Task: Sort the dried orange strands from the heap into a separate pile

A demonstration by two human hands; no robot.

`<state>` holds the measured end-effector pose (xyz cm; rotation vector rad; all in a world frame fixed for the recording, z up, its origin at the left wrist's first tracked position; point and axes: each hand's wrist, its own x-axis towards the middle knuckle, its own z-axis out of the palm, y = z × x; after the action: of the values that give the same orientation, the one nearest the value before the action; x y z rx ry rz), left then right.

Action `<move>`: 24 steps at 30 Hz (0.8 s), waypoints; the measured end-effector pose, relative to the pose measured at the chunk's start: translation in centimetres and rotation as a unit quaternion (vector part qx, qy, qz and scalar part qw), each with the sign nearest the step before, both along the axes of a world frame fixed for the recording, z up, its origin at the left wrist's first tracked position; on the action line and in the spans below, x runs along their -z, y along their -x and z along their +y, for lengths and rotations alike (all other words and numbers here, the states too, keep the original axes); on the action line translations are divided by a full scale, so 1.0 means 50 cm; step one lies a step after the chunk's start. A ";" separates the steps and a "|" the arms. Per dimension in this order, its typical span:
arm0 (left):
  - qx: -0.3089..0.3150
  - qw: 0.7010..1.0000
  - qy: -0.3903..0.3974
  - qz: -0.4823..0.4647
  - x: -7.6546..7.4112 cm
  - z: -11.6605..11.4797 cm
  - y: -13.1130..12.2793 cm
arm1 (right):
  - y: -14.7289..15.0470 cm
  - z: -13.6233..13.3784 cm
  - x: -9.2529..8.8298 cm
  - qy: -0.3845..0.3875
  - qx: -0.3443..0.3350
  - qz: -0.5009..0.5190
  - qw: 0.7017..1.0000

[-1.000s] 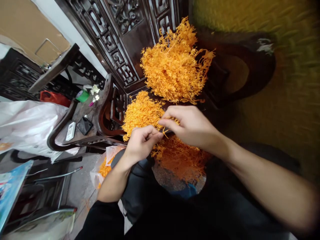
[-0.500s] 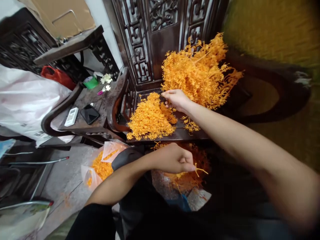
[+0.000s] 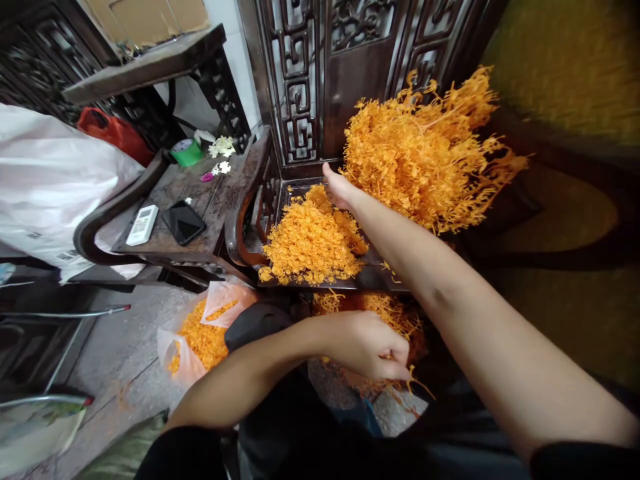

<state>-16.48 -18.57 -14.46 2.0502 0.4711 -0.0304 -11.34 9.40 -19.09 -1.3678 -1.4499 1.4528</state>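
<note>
My left hand (image 3: 373, 343) is closed in a pinch on a thin orange sprig (image 3: 417, 381), whose bare, forked end sticks out past the fingertips. It hangs in front of the bench seat, above a mass of orange stems (image 3: 390, 310) lower down. At the back of a heap of small orange flower bits (image 3: 315, 240) is my right hand (image 3: 341, 188). Its thumb stands up, apart from the other fingers, which are partly hidden; nothing shows in its grasp. Just right of it lies a big bunch of orange branching sprigs (image 3: 420, 157).
The heap and bunch rest on a dark carved wooden bench (image 3: 380, 279). A plastic bag of orange bits (image 3: 205, 340) stands on the floor. On the side table are a phone (image 3: 184, 222), a white device (image 3: 143, 225), green tape (image 3: 187, 153) and white flowers (image 3: 221, 147).
My right hand has gone from a pinch to a raised, separated thumb at the heap's back edge. My left hand, still holding the sprig, sits slightly lower and further right. The view has shifted.
</note>
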 end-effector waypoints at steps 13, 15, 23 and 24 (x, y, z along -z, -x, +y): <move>-0.397 0.805 0.234 -0.374 -0.064 0.026 0.043 | -0.279 -0.426 -0.189 0.182 -0.207 0.073 0.958; -0.379 0.793 0.199 -0.433 -0.067 0.006 0.019 | -0.281 -0.493 -0.159 0.270 -0.246 0.120 0.923; 0.022 0.878 -0.293 -0.377 -0.051 -0.084 -0.079 | -0.258 -0.570 -0.119 0.066 0.038 0.335 0.939; 0.040 0.861 -0.333 -0.382 -0.051 -0.086 -0.076 | -0.266 -0.576 -0.125 0.022 0.064 0.335 0.940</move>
<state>-12.68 -22.88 -11.91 2.5079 -0.1438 0.9881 1.93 -19.41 -12.85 -0.8345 -0.8734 1.6490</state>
